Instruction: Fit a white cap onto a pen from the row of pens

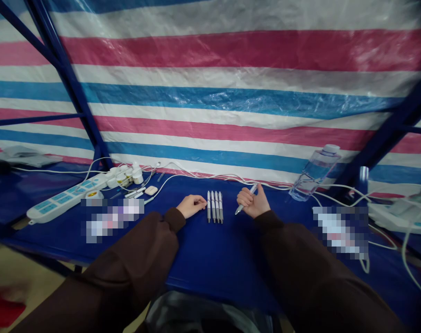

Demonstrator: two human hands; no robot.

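Resting between hands [224, 205], seemingly four pens [214, 206].

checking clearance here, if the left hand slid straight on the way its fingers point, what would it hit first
Probably the row of pens. The left hand rests on the blue table with fingers pointing right, toward the nearest pen, only a small gap away. Depth is hard to judge.
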